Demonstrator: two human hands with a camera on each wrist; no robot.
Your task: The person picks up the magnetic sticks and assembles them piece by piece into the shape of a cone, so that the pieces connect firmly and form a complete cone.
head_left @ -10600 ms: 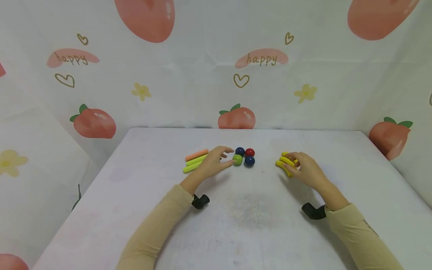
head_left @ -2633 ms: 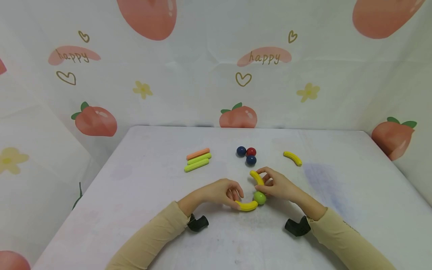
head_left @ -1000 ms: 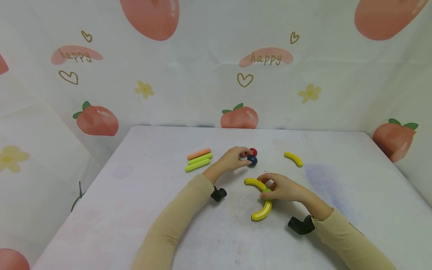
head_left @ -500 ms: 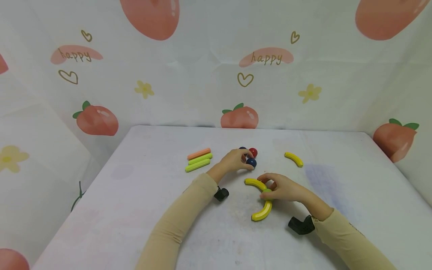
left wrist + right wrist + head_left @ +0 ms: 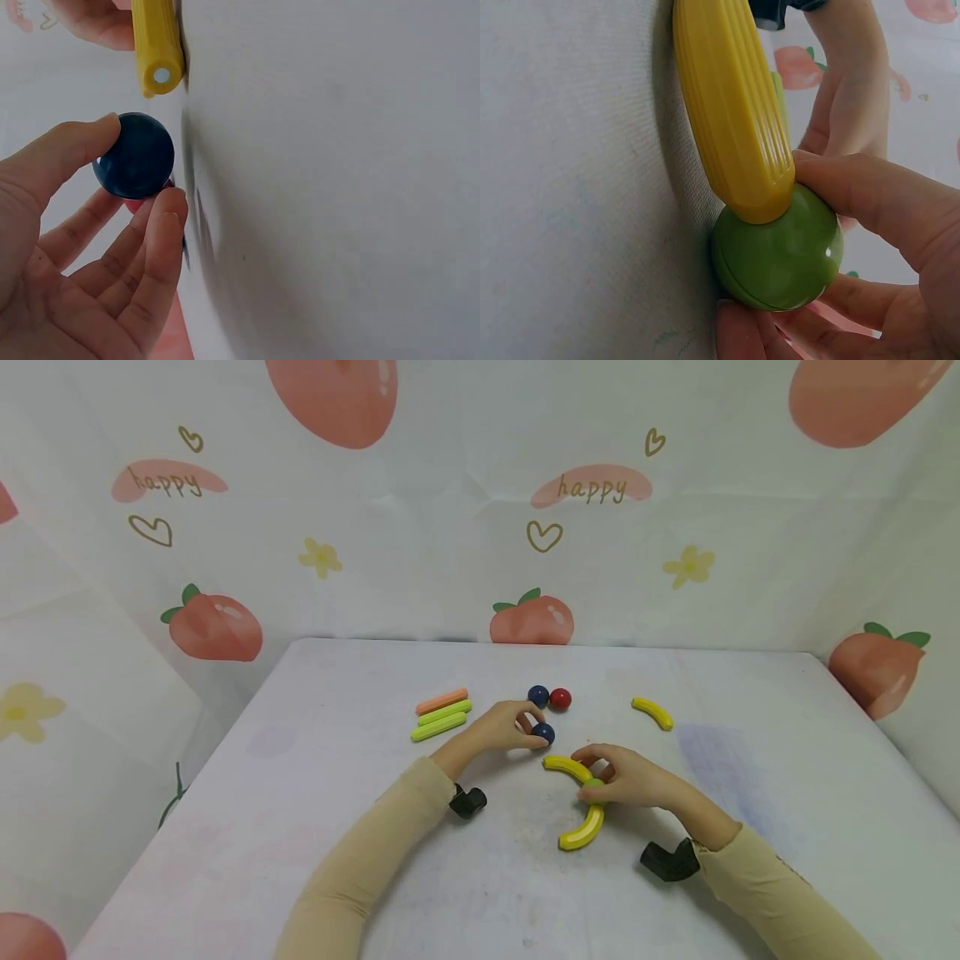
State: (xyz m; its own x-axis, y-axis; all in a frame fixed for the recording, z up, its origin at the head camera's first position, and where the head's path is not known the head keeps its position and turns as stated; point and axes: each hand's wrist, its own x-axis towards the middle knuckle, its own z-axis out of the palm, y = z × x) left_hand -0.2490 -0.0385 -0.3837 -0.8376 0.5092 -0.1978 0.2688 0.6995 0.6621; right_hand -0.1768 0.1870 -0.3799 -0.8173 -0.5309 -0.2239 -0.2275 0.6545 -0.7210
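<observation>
My left hand [image 5: 504,727] pinches a dark blue ball [image 5: 544,733] between thumb and fingertips, near the middle of the table. In the left wrist view the blue ball [image 5: 135,155] sits just apart from the end of a yellow curved rod [image 5: 156,49], which shows a pale round spot. My right hand [image 5: 633,777] holds a green ball [image 5: 776,255] by thumb and fingers, low at the table surface. Two yellow curved rods, one farther [image 5: 566,766] and one nearer [image 5: 583,832], meet the green ball, which the right fingers partly hide in the head view.
Behind the left hand lie another dark blue ball [image 5: 537,696] and a red ball [image 5: 560,699], side by side. One orange rod [image 5: 442,701] and two yellow-green rods [image 5: 439,727] lie to the left. A separate yellow curved rod [image 5: 652,713] rests at the back right of the white table [image 5: 750,710].
My left hand has reached to the ball group, gripped the front blue ball and drawn it left and nearer the yellow rod. My right hand has stayed still over the last second.
</observation>
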